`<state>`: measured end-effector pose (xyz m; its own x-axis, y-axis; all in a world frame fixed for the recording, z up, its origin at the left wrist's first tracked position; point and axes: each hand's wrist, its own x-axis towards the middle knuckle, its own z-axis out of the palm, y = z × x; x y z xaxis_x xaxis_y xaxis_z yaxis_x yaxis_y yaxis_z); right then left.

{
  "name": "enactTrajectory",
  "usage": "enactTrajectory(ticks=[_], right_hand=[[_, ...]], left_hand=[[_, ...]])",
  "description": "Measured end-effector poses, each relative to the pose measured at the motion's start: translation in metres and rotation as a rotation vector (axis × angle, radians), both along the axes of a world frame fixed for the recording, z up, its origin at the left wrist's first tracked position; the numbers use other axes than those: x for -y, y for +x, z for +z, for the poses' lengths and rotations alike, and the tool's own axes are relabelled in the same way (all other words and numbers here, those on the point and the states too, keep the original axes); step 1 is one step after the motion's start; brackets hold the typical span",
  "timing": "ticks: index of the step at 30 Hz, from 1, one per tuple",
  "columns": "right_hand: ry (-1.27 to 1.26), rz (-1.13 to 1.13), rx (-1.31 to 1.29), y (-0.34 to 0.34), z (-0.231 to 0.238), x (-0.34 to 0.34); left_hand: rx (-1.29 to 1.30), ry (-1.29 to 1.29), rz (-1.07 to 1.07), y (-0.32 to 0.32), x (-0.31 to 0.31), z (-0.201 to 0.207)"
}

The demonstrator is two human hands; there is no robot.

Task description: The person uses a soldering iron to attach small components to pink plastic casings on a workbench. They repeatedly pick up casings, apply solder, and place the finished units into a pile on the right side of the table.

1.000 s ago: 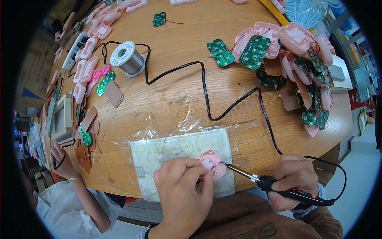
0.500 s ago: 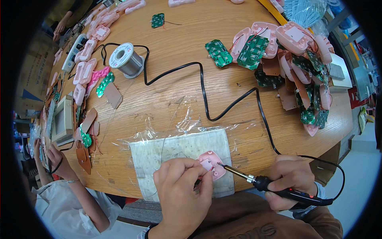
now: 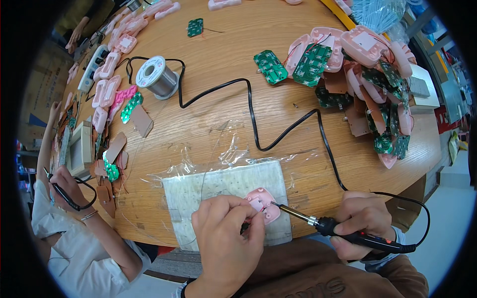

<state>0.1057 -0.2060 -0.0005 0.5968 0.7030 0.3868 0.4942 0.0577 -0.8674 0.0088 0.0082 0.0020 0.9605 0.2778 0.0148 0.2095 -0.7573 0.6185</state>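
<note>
My right hand (image 3: 365, 226) is wrapped around the black handle of a soldering iron (image 3: 325, 226), whose metal tip points left. That tip meets the edge of a small pink plastic shell (image 3: 272, 212), which lies open side up and has a white patch inside. My left hand (image 3: 228, 233) is closed over the shell's left side, thumb and forefinger pinched on a thin wire by the patch. A dark piece shows partly beneath those fingers; most of it is hidden. Under the shell lies a pale, stained mat (image 3: 186, 198).
A solder spool (image 3: 159, 79) stands at back left. The iron's black cable (image 3: 253, 109) winds across the table. Pink shells and green circuit boards (image 3: 313, 64) are heaped at right; more shells (image 3: 107, 92) line the left. A co-worker's hand (image 3: 69, 186) holds another iron at left.
The tip of my iron has shifted slightly left and up on the shell. My left hand has hardly moved. At left, the co-worker's iron has come into view and their other arm reaches farther away.
</note>
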Motion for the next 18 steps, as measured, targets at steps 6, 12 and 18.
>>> enactTrajectory(ticks=[6,12,18], right_hand=[[0.005,-0.016,0.004,0.001,0.0,-0.002],[0.009,-0.009,-0.018,0.0,-0.003,-0.008],[-0.011,0.018,-0.042,0.001,-0.003,-0.015]], left_hand=[[-0.031,0.014,0.004,0.003,0.001,0.0],[-0.043,0.046,-0.008,0.009,0.002,-0.001],[-0.051,0.073,-0.054,0.013,-0.002,0.002]])
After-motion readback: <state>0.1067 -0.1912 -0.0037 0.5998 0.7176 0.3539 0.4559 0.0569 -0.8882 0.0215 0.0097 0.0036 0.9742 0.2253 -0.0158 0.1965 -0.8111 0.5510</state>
